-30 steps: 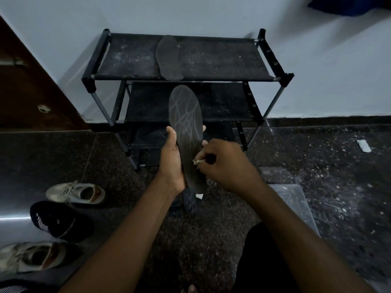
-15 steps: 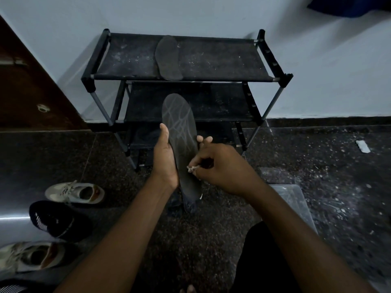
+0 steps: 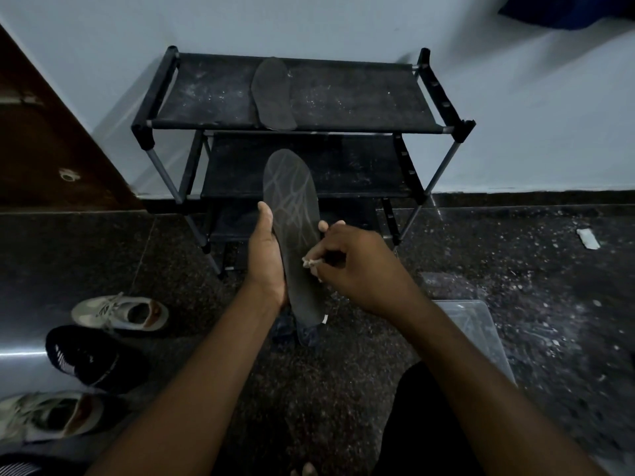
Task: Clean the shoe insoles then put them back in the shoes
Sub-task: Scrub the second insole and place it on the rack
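Firm grip from the left hand, thumb along one edge, fingertips round the other, on a long, dark, round-toed insole held toe-up just before the black shoe rack. Now the right hand pinches a pale crumpled wad against its line-patterned face. A second insole lies flat on the rack's dusty fabric top.

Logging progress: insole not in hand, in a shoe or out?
Out: the spare insole lies flat on the rack's top shelf, in no shoe. Left hand holds the other insole; right hand pinches a wad.
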Demonstrator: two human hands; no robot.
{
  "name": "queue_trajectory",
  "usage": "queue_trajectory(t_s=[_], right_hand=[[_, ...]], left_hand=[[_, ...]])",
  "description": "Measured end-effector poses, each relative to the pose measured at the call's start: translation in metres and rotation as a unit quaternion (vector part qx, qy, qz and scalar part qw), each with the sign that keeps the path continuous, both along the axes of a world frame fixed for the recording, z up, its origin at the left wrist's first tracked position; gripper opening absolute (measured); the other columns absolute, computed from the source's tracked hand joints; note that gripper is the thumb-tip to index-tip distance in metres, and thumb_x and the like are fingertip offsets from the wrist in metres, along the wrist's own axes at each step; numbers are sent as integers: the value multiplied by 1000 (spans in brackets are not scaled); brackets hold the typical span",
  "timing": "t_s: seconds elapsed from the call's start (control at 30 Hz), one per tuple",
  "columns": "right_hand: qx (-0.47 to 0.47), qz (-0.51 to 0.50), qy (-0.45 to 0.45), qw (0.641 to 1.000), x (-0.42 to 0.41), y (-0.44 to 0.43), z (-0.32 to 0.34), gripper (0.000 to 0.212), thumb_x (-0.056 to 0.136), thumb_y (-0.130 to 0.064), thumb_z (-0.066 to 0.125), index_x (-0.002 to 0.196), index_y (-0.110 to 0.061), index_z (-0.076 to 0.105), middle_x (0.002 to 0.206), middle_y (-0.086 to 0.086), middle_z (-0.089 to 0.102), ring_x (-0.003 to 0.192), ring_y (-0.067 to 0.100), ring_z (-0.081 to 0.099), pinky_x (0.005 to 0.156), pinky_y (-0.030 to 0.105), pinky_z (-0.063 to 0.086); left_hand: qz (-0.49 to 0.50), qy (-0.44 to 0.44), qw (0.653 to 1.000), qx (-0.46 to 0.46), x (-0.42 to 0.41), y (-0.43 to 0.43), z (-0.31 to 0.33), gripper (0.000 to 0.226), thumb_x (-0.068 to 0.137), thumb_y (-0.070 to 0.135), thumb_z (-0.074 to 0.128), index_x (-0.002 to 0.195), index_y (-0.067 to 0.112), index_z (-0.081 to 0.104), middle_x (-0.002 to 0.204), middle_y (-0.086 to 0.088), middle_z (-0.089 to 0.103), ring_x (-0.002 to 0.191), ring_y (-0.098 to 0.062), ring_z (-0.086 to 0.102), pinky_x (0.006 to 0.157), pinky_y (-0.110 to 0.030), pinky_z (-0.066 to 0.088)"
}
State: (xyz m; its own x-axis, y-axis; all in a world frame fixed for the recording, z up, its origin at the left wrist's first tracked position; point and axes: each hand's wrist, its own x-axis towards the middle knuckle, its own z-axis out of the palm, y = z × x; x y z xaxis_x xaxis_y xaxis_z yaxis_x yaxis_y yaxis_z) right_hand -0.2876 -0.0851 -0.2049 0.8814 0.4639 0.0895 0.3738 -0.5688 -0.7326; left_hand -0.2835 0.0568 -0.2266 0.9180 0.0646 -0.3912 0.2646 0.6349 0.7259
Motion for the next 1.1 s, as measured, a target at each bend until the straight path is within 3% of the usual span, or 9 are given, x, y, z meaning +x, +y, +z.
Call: queue_trajectory(t_s=[0.1,0.2,0.3,0.47,0.6,0.7,0.83,0.93,1.1], right_hand=[[-22,59,23,998,-5,2,3,12,88,-10,72,96,-15,79,100,-7,75,103,3,64,92,23,54],[-37,68,39,996,-4,0,4,12,85,-9,73,92,-17,80,92,-10,75,85,-2,65,74,17,54],[-42,23,30,998,-3,0,3,11,86,-9,73,91,-16,80,89,-12,70,82,-3,62,69,10,46],[-5,-44,-8,999,1,3,-1,10,90,-8,72,96,-12,79,97,-9,65,123,3,55,94,15,50],[-25,18,12,999,-5,6,-2,14,90,-7,70,98,-15,78,118,5,70,141,11,42,108,28,46],[-23,-3,14,1000,-4,3,-2,13,89,-6,70,95,-13,80,109,2,73,129,12,54,103,27,50],[-32,-74,-24,996,0,4,-4,10,91,-11,70,96,-13,79,100,0,67,105,12,64,90,32,55],[-37,-48,-35,998,-2,8,-4,9,91,-13,70,94,-14,78,95,-3,64,84,8,61,79,33,56],[-42,-8,-23,999,-4,9,0,11,87,-11,72,95,-13,79,97,2,68,94,15,64,87,36,55]], left_hand=[[2,6,999,-46,0,3,-2,62,109,55,22,110,7,63,76,-10,77,72,-21,78,56,-30,61],[7,2,996,-84,0,6,-1,70,106,63,26,122,5,62,80,-15,75,80,-26,77,77,-37,64],[19,3,999,-42,2,6,-5,69,109,53,24,97,6,73,68,-10,74,64,-19,75,57,-27,61],[32,18,999,-26,5,5,-12,61,108,56,30,120,11,68,104,-9,79,95,-21,75,76,-31,61],[10,2,998,-56,3,3,-8,63,108,55,28,112,6,67,91,-14,79,80,-24,78,61,-31,61],[7,-7,997,-71,4,3,-12,71,108,55,27,97,6,79,84,-13,77,73,-23,77,59,-32,61],[6,-7,999,-44,7,1,-16,58,108,53,32,116,12,71,105,-10,78,95,-22,74,80,-32,60],[-6,-21,998,-63,8,2,-18,59,108,50,32,107,13,79,108,-11,77,97,-22,75,84,-33,60],[-7,-44,995,-87,8,7,-20,64,106,56,32,108,15,82,120,-11,74,109,-24,72,96,-39,56]])
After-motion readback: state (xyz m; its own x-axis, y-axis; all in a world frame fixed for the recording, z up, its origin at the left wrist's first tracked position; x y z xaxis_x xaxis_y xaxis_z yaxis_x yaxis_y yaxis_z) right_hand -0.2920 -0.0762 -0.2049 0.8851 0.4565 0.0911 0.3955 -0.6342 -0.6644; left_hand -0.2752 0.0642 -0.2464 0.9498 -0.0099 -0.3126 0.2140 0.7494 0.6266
